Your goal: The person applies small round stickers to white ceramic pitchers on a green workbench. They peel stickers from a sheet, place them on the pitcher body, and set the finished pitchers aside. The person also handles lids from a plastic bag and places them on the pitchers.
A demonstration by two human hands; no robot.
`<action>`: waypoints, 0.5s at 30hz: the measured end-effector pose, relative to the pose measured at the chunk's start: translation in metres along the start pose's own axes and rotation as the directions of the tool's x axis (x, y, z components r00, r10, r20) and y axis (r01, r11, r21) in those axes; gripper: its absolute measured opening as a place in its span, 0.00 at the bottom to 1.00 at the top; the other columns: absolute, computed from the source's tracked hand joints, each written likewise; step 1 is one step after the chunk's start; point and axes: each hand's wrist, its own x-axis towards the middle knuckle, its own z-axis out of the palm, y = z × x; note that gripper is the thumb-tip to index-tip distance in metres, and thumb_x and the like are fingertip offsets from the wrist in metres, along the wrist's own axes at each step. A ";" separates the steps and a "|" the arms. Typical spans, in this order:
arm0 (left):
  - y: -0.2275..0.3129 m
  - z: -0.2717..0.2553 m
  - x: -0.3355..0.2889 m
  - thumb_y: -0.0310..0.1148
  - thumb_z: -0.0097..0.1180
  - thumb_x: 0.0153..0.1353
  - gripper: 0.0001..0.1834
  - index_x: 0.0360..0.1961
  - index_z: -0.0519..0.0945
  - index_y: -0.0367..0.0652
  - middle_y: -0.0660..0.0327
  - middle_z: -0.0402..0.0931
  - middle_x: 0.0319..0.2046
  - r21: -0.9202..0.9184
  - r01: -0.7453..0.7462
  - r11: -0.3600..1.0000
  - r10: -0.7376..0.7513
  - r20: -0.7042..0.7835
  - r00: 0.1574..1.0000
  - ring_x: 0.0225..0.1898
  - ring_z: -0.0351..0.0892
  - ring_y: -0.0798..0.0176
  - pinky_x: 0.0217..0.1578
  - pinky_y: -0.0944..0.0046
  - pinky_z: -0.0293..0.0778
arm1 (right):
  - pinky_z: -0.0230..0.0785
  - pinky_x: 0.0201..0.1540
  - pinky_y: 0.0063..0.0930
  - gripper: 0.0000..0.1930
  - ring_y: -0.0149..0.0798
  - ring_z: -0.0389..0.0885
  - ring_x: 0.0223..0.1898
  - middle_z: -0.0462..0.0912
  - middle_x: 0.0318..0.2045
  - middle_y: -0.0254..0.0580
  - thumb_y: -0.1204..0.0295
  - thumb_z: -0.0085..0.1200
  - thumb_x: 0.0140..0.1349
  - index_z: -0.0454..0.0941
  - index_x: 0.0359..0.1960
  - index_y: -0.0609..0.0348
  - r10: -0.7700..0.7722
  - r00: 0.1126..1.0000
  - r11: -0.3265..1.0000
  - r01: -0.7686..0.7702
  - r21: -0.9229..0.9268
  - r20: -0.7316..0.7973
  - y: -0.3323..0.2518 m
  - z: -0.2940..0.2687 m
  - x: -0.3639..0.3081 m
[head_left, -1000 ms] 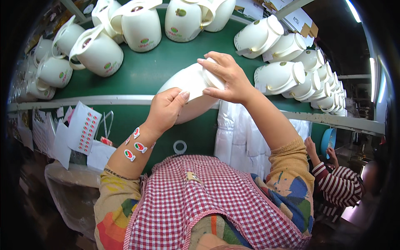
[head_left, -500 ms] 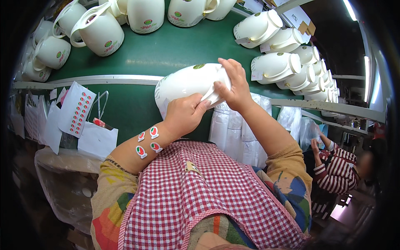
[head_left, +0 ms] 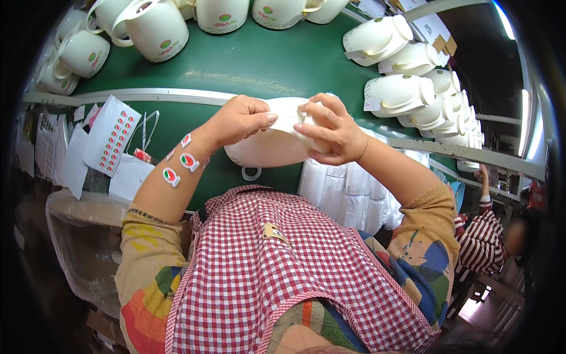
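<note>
You hold a cream-white kettle body [head_left: 268, 147] between both hands, at the near edge of the green conveyor belt [head_left: 253, 62] and just above your checked apron [head_left: 265, 265]. Your left hand [head_left: 239, 121] grips the kettle body from its left side, thumb and forefinger pressed down on its upper rim. Your right hand [head_left: 327, 130] wraps over the right end, fingers curled and closed around it, so the shell sits squarely between the two hands with both touching it. Whether a sticker is pinched under your fingertips cannot be told.

Three red-and-green oval stickers [head_left: 180, 162] sit on your left forearm, just below the wrist. To your left, a white sticker sheet [head_left: 112, 141] with rows of the same ovals hangs from the belt's metal rail [head_left: 135, 94], among other paper sheets.

On the belt beyond your hands, upright cream kettle jugs [head_left: 156, 29] with handles stand at the upper left, well apart from the one you hold. At the upper right, a row of kettle shells lying on their sides [head_left: 407, 82] runs along the belt's edge. A stack of clear plastic bags [head_left: 348, 189] hangs just under your right wrist. At the far right, another person in a striped sleeve [head_left: 480, 242] raises a hand toward the rail
</note>
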 end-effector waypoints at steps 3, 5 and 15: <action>-0.004 -0.012 0.003 0.42 0.55 0.61 0.19 0.17 0.76 0.42 0.71 0.64 0.11 0.024 -0.007 1.000 0.006 0.022 1.000 0.15 0.59 0.77 0.16 0.72 0.54 | 0.60 0.47 0.46 0.32 0.53 0.65 0.51 0.70 0.54 0.41 0.65 0.63 0.38 0.75 0.53 0.39 -0.077 0.997 0.997 0.077 0.022 0.021 -0.001 0.000 0.010; -0.006 -0.023 0.010 0.44 0.56 0.60 0.20 0.17 0.76 0.42 0.71 0.64 0.11 0.049 0.017 0.999 -0.019 0.043 0.999 0.15 0.60 0.77 0.16 0.72 0.54 | 0.61 0.46 0.46 0.32 0.52 0.66 0.51 0.70 0.53 0.41 0.63 0.62 0.39 0.75 0.53 0.40 -0.157 0.987 0.988 0.157 -0.002 0.025 0.005 0.002 0.015; -0.009 0.030 0.011 0.44 0.54 0.59 0.19 0.22 0.79 0.38 0.54 0.73 0.16 0.241 -0.049 0.969 0.132 -0.343 0.930 0.19 0.70 0.59 0.25 0.60 0.67 | 0.53 0.62 0.48 0.44 0.57 0.61 0.59 0.59 0.61 0.57 0.47 0.59 0.51 0.56 0.65 0.57 0.656 0.752 0.754 -0.656 0.031 -0.065 -0.002 0.007 0.000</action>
